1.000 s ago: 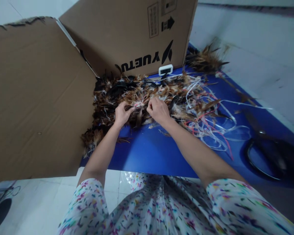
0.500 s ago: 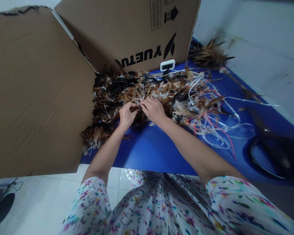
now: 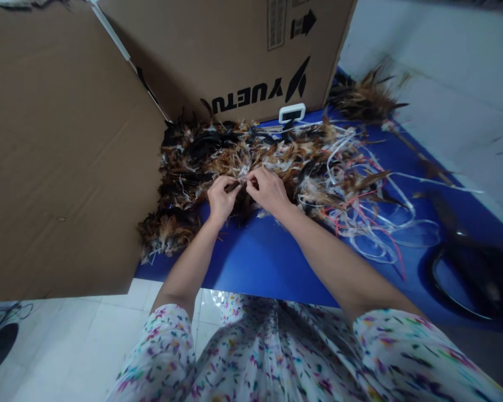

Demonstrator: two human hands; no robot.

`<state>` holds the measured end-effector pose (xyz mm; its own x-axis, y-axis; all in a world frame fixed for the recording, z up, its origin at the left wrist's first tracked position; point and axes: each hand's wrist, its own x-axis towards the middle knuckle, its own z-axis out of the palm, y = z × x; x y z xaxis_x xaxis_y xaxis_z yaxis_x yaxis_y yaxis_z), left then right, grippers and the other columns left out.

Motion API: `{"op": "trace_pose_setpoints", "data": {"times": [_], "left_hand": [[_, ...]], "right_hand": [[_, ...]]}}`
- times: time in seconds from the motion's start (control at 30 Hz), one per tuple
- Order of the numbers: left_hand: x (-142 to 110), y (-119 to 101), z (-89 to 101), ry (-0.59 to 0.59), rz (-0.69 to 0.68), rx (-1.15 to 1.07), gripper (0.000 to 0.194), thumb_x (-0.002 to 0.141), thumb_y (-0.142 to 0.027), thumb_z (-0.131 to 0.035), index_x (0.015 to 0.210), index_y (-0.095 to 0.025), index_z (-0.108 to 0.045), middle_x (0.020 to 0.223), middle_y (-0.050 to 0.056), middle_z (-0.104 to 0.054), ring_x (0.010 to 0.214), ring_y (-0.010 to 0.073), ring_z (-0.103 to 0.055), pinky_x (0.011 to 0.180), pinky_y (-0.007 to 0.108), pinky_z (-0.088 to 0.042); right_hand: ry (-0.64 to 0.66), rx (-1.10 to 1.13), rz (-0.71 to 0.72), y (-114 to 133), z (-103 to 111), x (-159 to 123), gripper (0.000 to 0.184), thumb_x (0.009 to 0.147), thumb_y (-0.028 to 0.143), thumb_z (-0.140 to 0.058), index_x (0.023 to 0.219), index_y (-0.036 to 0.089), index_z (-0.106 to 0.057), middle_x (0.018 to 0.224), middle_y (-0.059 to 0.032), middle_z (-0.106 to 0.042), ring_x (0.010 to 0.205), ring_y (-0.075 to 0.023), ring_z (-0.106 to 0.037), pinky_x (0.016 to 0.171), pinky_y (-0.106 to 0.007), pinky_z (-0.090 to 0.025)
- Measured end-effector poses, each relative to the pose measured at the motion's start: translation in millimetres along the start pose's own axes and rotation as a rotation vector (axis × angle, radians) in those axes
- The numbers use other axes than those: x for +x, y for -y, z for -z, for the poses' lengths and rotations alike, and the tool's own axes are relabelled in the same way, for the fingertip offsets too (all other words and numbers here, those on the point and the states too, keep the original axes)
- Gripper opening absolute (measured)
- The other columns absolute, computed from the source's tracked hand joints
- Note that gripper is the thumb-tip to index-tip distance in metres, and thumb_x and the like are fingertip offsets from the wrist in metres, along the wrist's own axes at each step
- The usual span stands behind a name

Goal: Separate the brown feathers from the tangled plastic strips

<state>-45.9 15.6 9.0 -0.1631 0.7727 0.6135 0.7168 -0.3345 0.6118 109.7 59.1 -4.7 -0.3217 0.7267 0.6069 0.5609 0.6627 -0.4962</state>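
A heap of brown, black and white feathers [image 3: 218, 153] lies on a blue table [image 3: 255, 259]. My left hand [image 3: 220, 196] and my right hand [image 3: 269, 190] meet at the heap's near edge, fingertips almost touching. Both are closed in a pinch on a small tuft of feathers [image 3: 240, 185] between them. Loose white and red plastic strings [image 3: 373, 223] tangle through the feathers to the right of my right hand.
A large cardboard flap [image 3: 62, 151] stands at the left and a printed cardboard box [image 3: 235, 50] at the back. A white clip [image 3: 292, 113] sits by the box. Large black scissors [image 3: 465, 268] lie at the right. A feather duster [image 3: 366, 97] rests at the far right.
My two hands have drawn together, from a little apart to fingertips nearly touching on the tuft. The view has shifted slightly.
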Motion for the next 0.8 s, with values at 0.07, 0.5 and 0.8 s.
{"op": "trace_pose_setpoints", "data": {"times": [0.07, 0.5, 0.8], "left_hand": [[-1, 0, -1.5, -0.005, 0.013, -0.016, 0.017, 0.076, -0.015, -0.078, 0.072, -0.020, -0.063, 0.085, 0.002, -0.073, 0.085, 0.0185, -0.068, 0.084, 0.032, -0.052], [-3, 2, -1.1, -0.089, 0.143, -0.100, 0.015, 0.074, -0.015, -0.079, 0.075, -0.020, -0.065, 0.084, 0.002, -0.074, 0.084, 0.0177, -0.069, 0.083, 0.031, -0.052], [-9, 13, -1.7, -0.135, 0.314, -0.171, 0.021, 0.078, -0.028, -0.079, 0.072, -0.020, -0.060, 0.077, -0.001, -0.072, 0.076, 0.0156, -0.066, 0.076, 0.027, -0.051]], "right_hand": [[-0.014, 0.028, -0.013, 0, 0, 0, 0.011, 0.088, 0.019, -0.051, 0.089, 0.021, -0.063, 0.095, -0.0091, -0.070, 0.088, -0.0231, -0.062, 0.084, -0.036, -0.048], [-0.041, -0.162, -0.094, -19, -3, 4, 0.008, 0.082, 0.015, -0.050, 0.081, 0.020, -0.056, 0.084, -0.0119, -0.064, 0.078, -0.0252, -0.056, 0.076, -0.037, -0.045], [-0.046, -0.024, 0.043, 8, -3, -4, 0.013, 0.090, 0.025, -0.051, 0.089, 0.019, -0.063, 0.095, -0.0119, -0.068, 0.094, -0.0263, -0.062, 0.090, -0.040, -0.048]]}}
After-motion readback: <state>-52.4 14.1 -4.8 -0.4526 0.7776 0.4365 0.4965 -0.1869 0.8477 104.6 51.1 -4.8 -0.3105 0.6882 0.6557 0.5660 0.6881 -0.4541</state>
